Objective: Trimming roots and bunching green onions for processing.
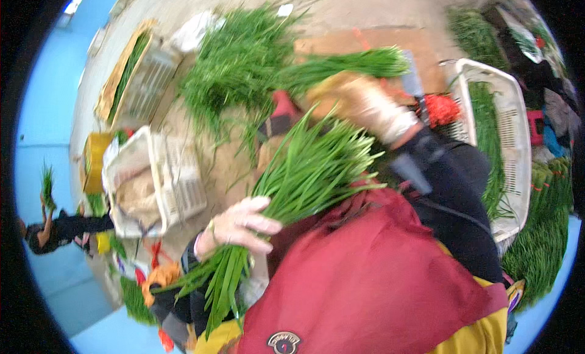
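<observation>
1. The left hand (241,227) was closed around a thick bunch of long green leaves (317,165), which lay slantwise in front of the red apron (372,262). Its pale ends pointed to the right, and leaf tips hung down past the wrist.
2. The right hand (347,98), in an orange-brown glove, was blurred beside a second bunch (356,62); whether it gripped those leaves could not be told.
3. What seemed done: at the far right, many bundles (542,232) lay massed together, some showing thin red bands. More greens (484,128) lay lengthwise in the right-hand white crate (517,134), though whether they were tied was unclear.
4. What seemed underway: the held bunch looked gathered and roughly aligned, with no band visible on it, so it was judged partly finished. The second bunch, lying over the brown board (317,46), also showed no tie.
5. What seemed left: a large loose pile (234,55) spread over the floor (341,9) beyond the hands, its leaves tangled, so a good deal of sorting appeared outstanding.
6. Red string (442,110) lay heaped near the right wrist, close to a flat grey blade (412,76).
</observation>
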Motion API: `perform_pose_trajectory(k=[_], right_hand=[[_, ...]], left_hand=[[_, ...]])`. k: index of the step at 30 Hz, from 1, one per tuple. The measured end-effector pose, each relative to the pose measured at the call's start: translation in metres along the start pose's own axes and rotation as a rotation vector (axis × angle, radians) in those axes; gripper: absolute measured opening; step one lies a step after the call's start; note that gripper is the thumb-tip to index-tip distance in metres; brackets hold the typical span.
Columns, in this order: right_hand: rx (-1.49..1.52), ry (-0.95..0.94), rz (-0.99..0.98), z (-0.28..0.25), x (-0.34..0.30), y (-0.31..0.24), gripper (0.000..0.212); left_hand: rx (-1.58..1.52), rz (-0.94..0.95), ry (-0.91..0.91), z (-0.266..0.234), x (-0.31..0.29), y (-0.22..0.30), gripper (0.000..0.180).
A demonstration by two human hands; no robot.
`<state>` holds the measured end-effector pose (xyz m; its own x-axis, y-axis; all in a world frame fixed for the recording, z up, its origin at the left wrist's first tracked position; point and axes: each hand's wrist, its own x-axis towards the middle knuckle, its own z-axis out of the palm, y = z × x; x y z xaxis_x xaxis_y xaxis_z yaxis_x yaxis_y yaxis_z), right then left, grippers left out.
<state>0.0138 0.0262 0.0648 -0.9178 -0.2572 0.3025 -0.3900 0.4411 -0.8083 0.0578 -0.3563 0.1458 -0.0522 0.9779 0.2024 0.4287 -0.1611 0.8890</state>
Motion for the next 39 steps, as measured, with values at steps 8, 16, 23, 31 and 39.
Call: perform_pose_trajectory(k=[8, 16, 23, 31, 39], right_hand=[[-0.272, -0.416, 0.127, 0.04, 0.017, -0.035, 0.02], [-0.52, -0.216, 0.2, -0.006, -0.006, 0.004, 0.025], [-0.427, -0.502, 0.77, -0.081, -0.139, 0.084, 0.034], [0.271, -0.498, 0.877, -0.04, -0.195, 0.004, 0.054], [0.553, 0.135, 0.606, -0.003, -0.158, 0.043, 0.043]], left_hand=[[-0.024, -0.157, 0.068, 0.017, -0.003, 0.023, 0.023], [0.012, 0.245, 0.058, 0.03, -0.031, -0.029, 0.069], [-0.04, 0.025, 0.111, 0.017, 0.001, -0.004, 0.027], [0.019, -0.072, 0.382, 0.043, 0.0, 0.009, 0.018], [-0.024, -0.061, 0.299, 0.041, 0.01, 0.02, 0.03]])
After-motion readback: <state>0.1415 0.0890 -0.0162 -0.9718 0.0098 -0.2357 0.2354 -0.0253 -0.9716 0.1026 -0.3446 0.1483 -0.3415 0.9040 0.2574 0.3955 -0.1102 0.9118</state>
